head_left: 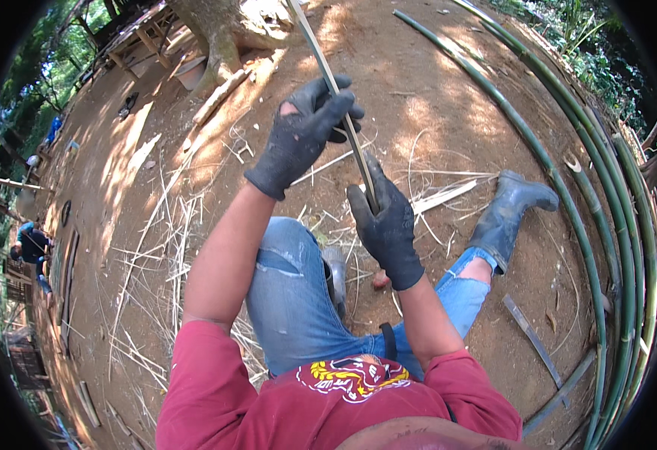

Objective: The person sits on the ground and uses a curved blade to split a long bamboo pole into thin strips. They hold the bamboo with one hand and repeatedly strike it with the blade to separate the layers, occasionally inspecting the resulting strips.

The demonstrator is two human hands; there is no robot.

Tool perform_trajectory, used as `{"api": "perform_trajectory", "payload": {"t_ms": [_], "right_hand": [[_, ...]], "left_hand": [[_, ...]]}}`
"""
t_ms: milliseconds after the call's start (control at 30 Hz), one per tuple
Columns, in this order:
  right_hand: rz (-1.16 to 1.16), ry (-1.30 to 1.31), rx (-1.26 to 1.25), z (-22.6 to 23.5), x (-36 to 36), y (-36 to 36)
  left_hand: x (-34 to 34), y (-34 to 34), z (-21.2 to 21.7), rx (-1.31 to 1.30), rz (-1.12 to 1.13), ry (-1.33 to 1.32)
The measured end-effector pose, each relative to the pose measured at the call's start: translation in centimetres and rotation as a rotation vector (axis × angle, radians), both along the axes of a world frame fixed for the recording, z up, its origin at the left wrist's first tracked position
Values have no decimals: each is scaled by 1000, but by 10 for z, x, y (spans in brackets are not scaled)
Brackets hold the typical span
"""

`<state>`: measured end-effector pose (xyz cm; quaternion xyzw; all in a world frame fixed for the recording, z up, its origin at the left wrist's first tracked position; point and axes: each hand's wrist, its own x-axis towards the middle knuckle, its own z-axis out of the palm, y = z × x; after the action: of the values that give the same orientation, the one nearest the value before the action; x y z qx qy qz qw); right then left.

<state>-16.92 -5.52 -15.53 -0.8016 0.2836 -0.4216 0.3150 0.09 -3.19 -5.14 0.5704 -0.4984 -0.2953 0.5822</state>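
A long, thin bamboo strip slants from the top edge down to my hands, in front of my body. My left hand, in a dark work glove torn near the thumb, is closed around its middle stretch. Lower down, my right hand, gloved the same way, grips the strip close to its near end, thumb and fingers pressed on it. My right palm hides the very tip. Below my hands are my jeans-clad legs, one bent and the other stretched to the right in a rubber boot.
Long green bamboo poles curve along the right. A flat metal blade lies on the dirt near them. Pale shavings litter the ground at left. A tree trunk stands at the back; another person is at far left.
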Motion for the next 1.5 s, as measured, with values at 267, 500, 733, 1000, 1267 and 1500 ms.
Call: {"api": "perform_trajectory", "payload": {"t_ms": [267,500,733,1000,1267,1500], "right_hand": [[515,-90,948,-2,-40,19],[698,8,998,-42,-92,55],[645,-103,1166,6,-81,63],[803,-564,1356,32,-49,28],[505,-469,1192,56,-30,-3],[404,-622,1093,56,-31,-6]], "left_hand": [[37,-29,10,-295,-29,323],[70,-47,25,-448,16,513],[53,-57,-46,-169,-114,704],[9,-51,-47,8,-269,593],[-20,-37,-23,129,-520,326],[-27,-38,-24,133,-658,392]]}}
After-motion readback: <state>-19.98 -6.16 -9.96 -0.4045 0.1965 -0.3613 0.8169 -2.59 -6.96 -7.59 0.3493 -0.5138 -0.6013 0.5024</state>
